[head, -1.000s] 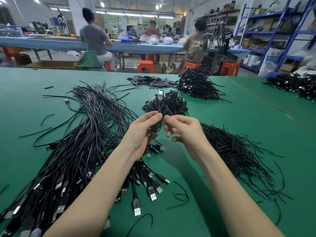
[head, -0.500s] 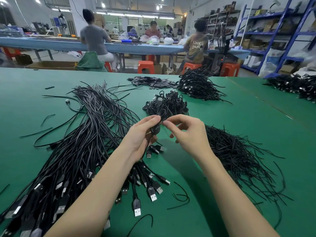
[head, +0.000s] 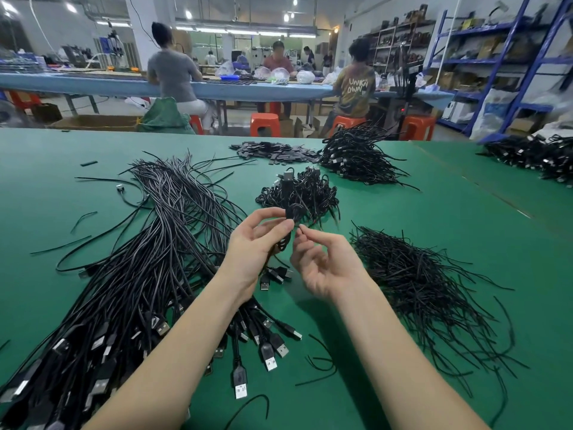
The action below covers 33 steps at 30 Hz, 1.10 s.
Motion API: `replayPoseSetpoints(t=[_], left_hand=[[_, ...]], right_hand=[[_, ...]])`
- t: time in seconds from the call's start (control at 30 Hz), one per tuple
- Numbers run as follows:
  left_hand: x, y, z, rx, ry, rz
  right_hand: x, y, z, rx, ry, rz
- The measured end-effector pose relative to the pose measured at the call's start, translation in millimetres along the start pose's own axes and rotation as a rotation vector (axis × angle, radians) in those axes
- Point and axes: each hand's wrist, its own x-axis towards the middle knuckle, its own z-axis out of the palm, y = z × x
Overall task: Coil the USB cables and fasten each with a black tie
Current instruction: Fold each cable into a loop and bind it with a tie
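- A green table (head: pixel 434 212) fills the foreground.
- Beyond it runs a long blue workbench (head: pixel 93 85), with white plastic bags (head: pixel 305 76) and a blue tray (head: pixel 229 77) on top.
- Three people sit at that bench: one in a grey shirt (head: pixel 172 74) with the back turned, one in a red shirt (head: pixel 278 62) on the far side, one in a printed brown shirt (head: pixel 356 88) with the back turned.
- Orange plastic stools (head: pixel 264 124) stand along the bench.
- A green sack (head: pixel 164 117) sits beside an open cardboard box (head: pixel 93 122) on the floor.
- Blue metal shelving (head: pixel 508 66) at right holds cartons.
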Motion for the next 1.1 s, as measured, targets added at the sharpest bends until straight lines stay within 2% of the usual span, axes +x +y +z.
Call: replayPoseSetpoints(t=[0.07,0.1,0.13,0.2,0.27,0.33,0.4,0.5,0.63,0.8,0.83,0.97,1.03,1.1], left_hand=[[-0.5,-2.2,0.8,0.060,0.013,0.073],[-0.2,-3.0,1.0,0.062,0.021,0.077],[0.3,-3.5,1.2,0.049,0.035,0.057],[0.9,-3.1,1.3,0.008,0.076,-0.023],[1.6,-3.0,-0.1,-0.033,0.097,-0.107],[2.0,-3.6,-1.1,-0.069,0.087,-0.175],[2.6,-4.4,-2.3,-0.091,0.073,-0.210],[3.0,-5.3,-2.6,-0.122,0.063,-0.241],[3.6,-5.4,-2.5,-0.078,0.050,-0.243],[4.0,-8.1,-3.1,-0.037,0.045,-0.243],[3.9,-8.7,-2.3,-0.032,0.046,-0.234],[4.3,-9.8,2.0,0.027,0.098,-0.123],[9.4,-9.3,3.9,0.034,0.162,-0.093],[22.2,-9.6,4.8,0.001,0.266,-0.108]], right_hand=[[-0.8,2.1,0.2,0.146,-0.054,0.065],[0.1,4.0,1.4,0.075,-0.044,0.029],[1.1,5.6,2.4,-0.116,-0.003,-0.073],[4.2,8.5,0.5,-0.684,0.129,-0.463],[6.1,6.7,-6.2,-1.111,0.144,-0.815],[5.2,-1.2,-13.2,-1.381,0.096,-0.991],[3.6,-9.0,-18.5,-1.533,0.101,-1.061],[4.0,-11.0,-22.2,-1.511,0.122,-1.078],[4.6,-5.4,-21.0,-1.302,0.123,-0.972],[3.5,-1.4,-21.5,-1.409,0.164,-1.053],[4.6,0.9,-21.3,-1.370,0.175,-1.039],[10.8,9.4,-9.6,-0.779,0.126,-0.649],[12.3,7.7,-11.2,-0.836,0.172,-0.624],[11.8,5.4,-19.9,-1.050,0.287,-0.709]])
